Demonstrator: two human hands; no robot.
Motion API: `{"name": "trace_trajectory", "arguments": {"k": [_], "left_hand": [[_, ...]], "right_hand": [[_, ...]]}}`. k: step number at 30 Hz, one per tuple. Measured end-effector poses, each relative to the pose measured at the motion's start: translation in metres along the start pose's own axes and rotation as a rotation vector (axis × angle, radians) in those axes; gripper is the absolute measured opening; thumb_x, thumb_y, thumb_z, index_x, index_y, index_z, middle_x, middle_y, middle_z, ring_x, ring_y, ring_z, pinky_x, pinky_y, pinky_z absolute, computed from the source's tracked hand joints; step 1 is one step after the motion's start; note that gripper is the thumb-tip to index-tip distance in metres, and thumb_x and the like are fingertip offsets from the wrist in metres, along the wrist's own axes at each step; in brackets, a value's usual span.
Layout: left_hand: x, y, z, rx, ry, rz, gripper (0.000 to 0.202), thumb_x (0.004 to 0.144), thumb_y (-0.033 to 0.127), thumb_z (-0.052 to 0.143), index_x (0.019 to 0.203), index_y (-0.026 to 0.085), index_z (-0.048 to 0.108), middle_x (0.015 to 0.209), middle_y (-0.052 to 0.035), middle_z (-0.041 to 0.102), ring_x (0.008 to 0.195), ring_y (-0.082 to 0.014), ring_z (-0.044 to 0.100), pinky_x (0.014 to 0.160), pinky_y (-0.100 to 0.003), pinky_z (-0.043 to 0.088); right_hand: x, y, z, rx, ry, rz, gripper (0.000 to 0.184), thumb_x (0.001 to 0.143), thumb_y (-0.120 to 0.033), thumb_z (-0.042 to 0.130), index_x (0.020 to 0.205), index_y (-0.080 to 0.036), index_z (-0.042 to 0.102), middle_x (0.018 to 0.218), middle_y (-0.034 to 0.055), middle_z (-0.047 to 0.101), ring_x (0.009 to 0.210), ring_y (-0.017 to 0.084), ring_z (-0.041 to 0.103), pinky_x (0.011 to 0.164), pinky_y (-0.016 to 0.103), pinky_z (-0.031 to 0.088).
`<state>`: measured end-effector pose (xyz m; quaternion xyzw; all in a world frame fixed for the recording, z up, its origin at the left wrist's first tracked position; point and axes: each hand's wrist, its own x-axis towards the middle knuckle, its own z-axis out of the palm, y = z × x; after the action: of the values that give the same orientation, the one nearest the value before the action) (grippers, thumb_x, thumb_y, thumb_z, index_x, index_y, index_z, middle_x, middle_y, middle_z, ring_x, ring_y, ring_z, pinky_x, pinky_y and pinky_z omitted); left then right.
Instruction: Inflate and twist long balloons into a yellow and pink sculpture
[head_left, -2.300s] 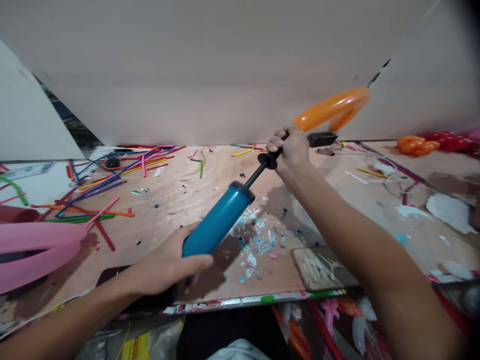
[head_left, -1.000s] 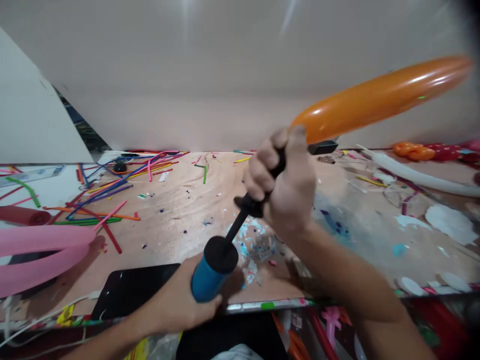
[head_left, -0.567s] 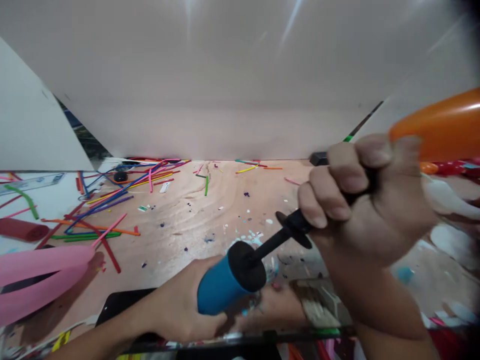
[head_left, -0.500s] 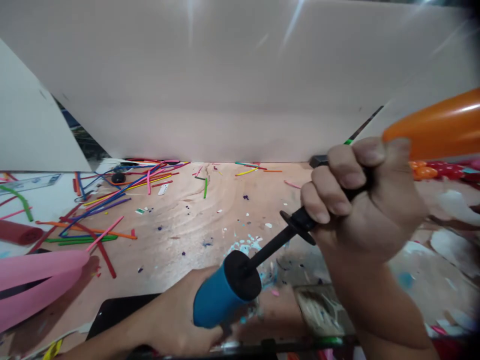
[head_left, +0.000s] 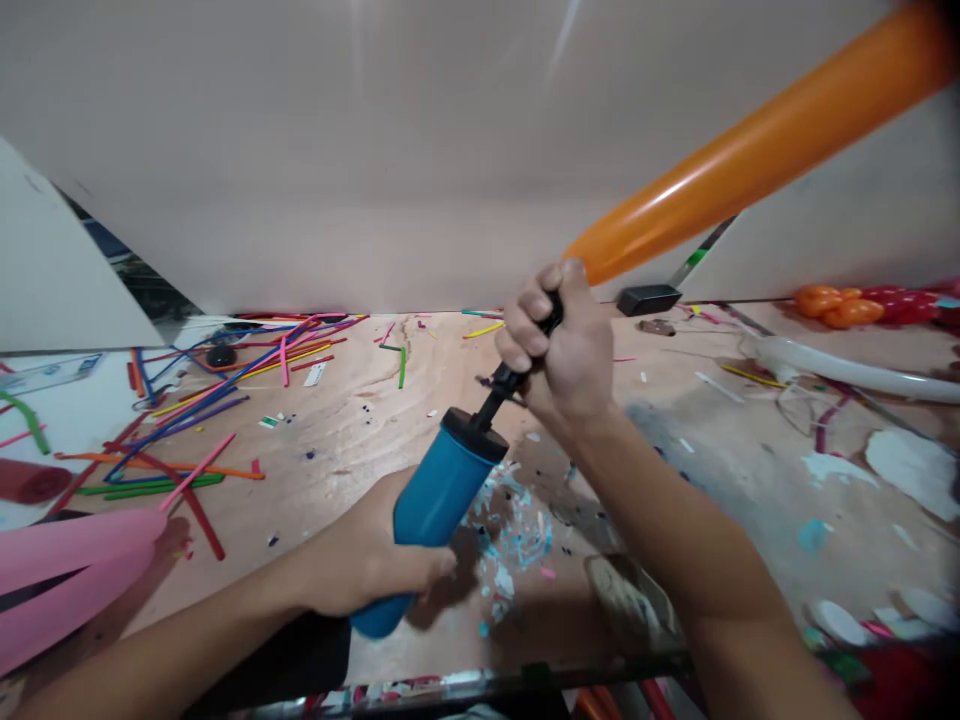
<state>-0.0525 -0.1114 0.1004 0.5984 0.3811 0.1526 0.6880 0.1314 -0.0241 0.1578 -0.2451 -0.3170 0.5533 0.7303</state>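
Largely hidden, pump handle point(head_left: 513, 376) lies inside clenched right hand point(head_left: 571, 355); left hand point(head_left: 373, 565) grips the barrel point(head_left: 444, 480).

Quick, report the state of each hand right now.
Left hand: closed around the blue pump barrel.
Right hand: closed around the black pump handle, orange balloon jutting out above it.

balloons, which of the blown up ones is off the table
The long orange balloon, slanting up from the right hand at the pump handle. The pink balloon, left, and white balloon, right, lie on the table.
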Motion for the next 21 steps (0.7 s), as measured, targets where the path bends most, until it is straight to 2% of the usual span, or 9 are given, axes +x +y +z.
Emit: {"name": "trace_trajectory", "arguments": {"k": [2,5,10,13,16,18,21], "left_hand": [[0.010,-0.001,-0.001,0.136,0.086,0.001,0.030,0.072,0.031,0.068,0.090,0.017,0.049,0.068,0.0021,0.058,0.058,-0.0110,0.053,0.053,-0.022,0.042],[0.026,0.002,-0.003,0.251,0.133,0.035,0.027,0.071,0.027,0.067,0.090,0.016,0.051,0.069,0.0029,0.056,0.059,-0.0096,0.052,0.054,-0.021,0.041],[0.051,0.020,-0.012,0.292,0.172,0.079,0.031,0.069,0.028,0.069,0.088,0.016,0.049,0.063,0.0048,0.054,0.052,-0.0099,0.053,0.049,-0.021,0.041],[0.062,0.025,-0.012,0.226,0.125,0.054,0.030,0.070,0.029,0.070,0.083,0.017,0.046,0.060,0.0044,0.054,0.050,-0.0106,0.054,0.048,-0.022,0.042],[0.070,0.020,-0.005,0.060,0.042,0.040,0.032,0.071,0.033,0.070,0.085,0.017,0.047,0.059,0.0038,0.055,0.049,-0.0116,0.054,0.048,-0.024,0.045],[0.072,0.012,0.000,-0.012,0.023,0.047,0.034,0.072,0.036,0.071,0.087,0.016,0.047,0.058,0.0035,0.055,0.049,-0.0118,0.054,0.048,-0.024,0.045],[0.066,-0.003,0.003,-0.006,0.031,0.050,0.038,0.071,0.037,0.073,0.092,0.016,0.048,0.060,0.0035,0.056,0.049,-0.0113,0.055,0.048,-0.023,0.045]], "right_hand": [[0.021,-0.008,-0.019,-0.004,0.088,-0.067,0.041,0.091,-0.051,0.055,0.070,-0.022,0.035,0.056,-0.0098,0.032,0.035,0.003,0.026,0.029,0.015,0.026],[0.036,-0.014,-0.036,0.020,0.179,-0.140,0.040,0.091,-0.046,0.056,0.070,-0.022,0.034,0.056,-0.0102,0.030,0.035,0.003,0.023,0.029,0.015,0.023],[0.022,0.000,-0.025,0.063,0.162,-0.169,0.034,0.096,-0.047,0.046,0.076,-0.022,0.036,0.058,-0.0100,0.031,0.036,0.003,0.024,0.030,0.014,0.024],[0.020,0.011,-0.026,0.048,0.166,-0.115,0.035,0.096,-0.048,0.046,0.075,-0.022,0.035,0.057,-0.0101,0.033,0.035,0.003,0.027,0.030,0.013,0.025],[0.036,0.014,-0.040,0.040,0.203,-0.029,0.033,0.095,-0.041,0.048,0.073,-0.022,0.033,0.055,-0.0106,0.033,0.034,0.003,0.026,0.029,0.013,0.024],[0.053,0.009,-0.054,0.020,0.242,-0.003,0.032,0.095,-0.036,0.048,0.071,-0.022,0.033,0.054,-0.0110,0.033,0.034,0.003,0.026,0.029,0.013,0.023],[0.077,-0.008,-0.073,-0.006,0.320,-0.021,0.030,0.093,-0.028,0.045,0.067,-0.021,0.032,0.051,-0.0111,0.030,0.033,0.003,0.024,0.029,0.013,0.022]]}}
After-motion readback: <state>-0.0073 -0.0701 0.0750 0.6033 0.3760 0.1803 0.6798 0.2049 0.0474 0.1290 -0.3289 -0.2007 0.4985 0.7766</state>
